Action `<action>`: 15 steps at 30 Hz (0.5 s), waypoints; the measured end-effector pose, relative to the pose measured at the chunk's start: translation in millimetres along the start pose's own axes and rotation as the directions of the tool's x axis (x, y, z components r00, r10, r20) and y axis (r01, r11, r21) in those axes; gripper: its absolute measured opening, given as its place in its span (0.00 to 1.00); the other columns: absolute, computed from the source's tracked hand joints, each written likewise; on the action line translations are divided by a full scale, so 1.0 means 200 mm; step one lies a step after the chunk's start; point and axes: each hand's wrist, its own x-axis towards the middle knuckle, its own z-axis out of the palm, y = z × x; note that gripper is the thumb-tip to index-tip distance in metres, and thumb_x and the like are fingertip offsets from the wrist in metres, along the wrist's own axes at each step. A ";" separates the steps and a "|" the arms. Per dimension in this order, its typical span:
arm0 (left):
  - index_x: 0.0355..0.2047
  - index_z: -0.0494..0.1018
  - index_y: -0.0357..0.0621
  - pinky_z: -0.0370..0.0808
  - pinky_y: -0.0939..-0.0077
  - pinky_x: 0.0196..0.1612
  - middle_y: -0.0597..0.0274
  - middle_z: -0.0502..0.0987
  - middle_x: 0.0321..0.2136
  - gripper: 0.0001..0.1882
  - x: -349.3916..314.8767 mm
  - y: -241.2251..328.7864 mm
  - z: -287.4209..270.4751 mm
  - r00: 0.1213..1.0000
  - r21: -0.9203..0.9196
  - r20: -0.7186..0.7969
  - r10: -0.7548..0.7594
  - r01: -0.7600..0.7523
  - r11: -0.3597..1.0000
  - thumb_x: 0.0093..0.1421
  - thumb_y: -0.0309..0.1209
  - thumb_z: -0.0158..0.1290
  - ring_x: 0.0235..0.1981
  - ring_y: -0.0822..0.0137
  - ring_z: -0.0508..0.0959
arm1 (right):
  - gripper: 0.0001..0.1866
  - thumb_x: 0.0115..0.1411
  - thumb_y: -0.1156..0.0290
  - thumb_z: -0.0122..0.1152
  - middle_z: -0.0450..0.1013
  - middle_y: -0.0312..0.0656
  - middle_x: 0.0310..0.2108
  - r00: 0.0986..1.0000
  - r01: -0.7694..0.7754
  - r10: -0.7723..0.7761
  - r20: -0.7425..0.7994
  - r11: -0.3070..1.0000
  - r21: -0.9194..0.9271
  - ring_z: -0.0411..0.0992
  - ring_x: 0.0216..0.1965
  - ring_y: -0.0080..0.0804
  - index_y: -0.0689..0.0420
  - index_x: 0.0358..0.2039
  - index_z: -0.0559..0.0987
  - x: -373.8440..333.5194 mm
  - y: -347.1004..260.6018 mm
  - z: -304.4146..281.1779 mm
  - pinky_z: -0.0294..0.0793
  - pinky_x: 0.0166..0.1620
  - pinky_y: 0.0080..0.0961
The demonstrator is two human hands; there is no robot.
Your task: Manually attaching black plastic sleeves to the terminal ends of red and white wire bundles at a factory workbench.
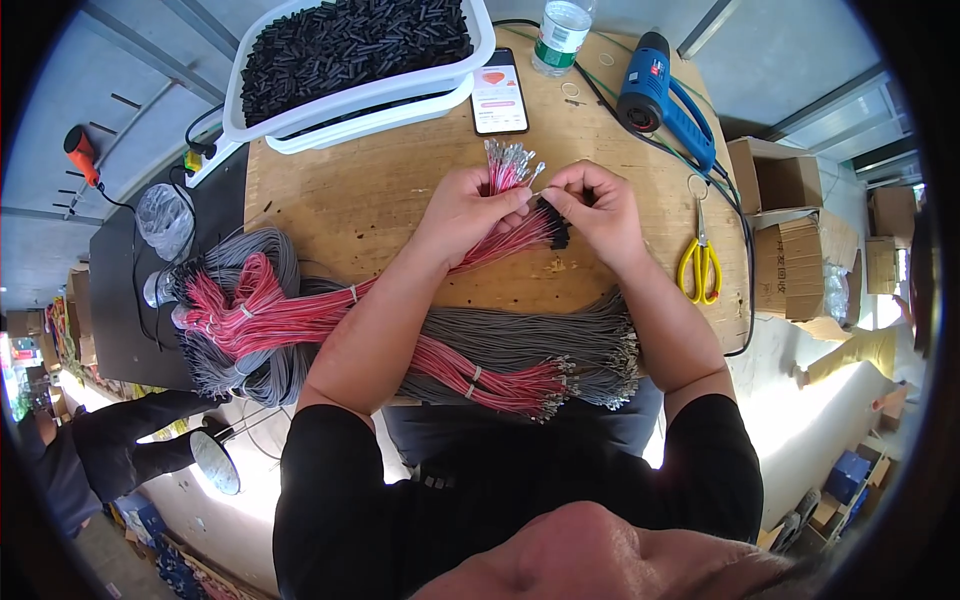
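Note:
My left hand point(468, 212) is closed round a bundle of red and white wires point(507, 172), their silvery metal terminals pointing up and away from me. Just right of it, my right hand point(600, 208) pinches a single thin wire end point(540, 193) between thumb and forefinger. Below the fingers, more red wires point(505, 238) run to the right, with black sleeves point(551, 228) at their ends. Under my forearms lie a tied bundle of red wires point(290, 318) and thick bundles of grey cables point(520, 335), their terminals toward the right.
Small black tubes fill a white bin point(484, 45) at the back left. Near it lie a phone point(498, 95), a plastic bottle point(563, 40) and a blue heat gun point(660, 95) with its cord. Yellow-handled scissors point(701, 265) lie right. Another person's legs point(130, 440) show left.

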 end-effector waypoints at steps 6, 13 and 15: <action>0.38 0.78 0.36 0.74 0.81 0.31 0.66 0.79 0.28 0.11 0.00 -0.01 -0.02 0.997 0.053 0.056 0.061 -0.064 0.997 0.59 0.29 0.65 0.26 0.77 0.76 | 0.03 0.61 0.79 0.67 0.70 0.24 0.24 0.999 -0.036 0.036 0.010 0.999 0.014 0.58 0.24 0.07 0.60 0.32 0.79 -0.01 -0.01 0.01 0.58 0.27 0.11; 0.33 0.79 0.37 0.71 0.82 0.29 0.68 0.78 0.26 0.07 0.01 -0.03 -0.01 0.994 0.098 0.072 0.085 -0.092 0.991 0.59 0.28 0.65 0.25 0.79 0.74 | 0.03 0.61 0.78 0.66 0.71 0.25 0.24 0.996 -0.085 0.084 0.019 0.994 0.064 0.61 0.25 0.08 0.60 0.32 0.79 0.00 -0.02 0.00 0.60 0.28 0.11; 0.32 0.82 0.35 0.73 0.79 0.30 0.65 0.81 0.23 0.11 0.02 -0.05 -0.02 0.981 0.247 0.036 0.190 -0.193 0.950 0.57 0.32 0.66 0.25 0.80 0.75 | 0.03 0.62 0.78 0.66 0.71 0.25 0.25 0.996 -0.090 0.089 0.024 0.993 0.072 0.61 0.25 0.08 0.60 0.33 0.79 0.00 -0.01 0.00 0.61 0.28 0.12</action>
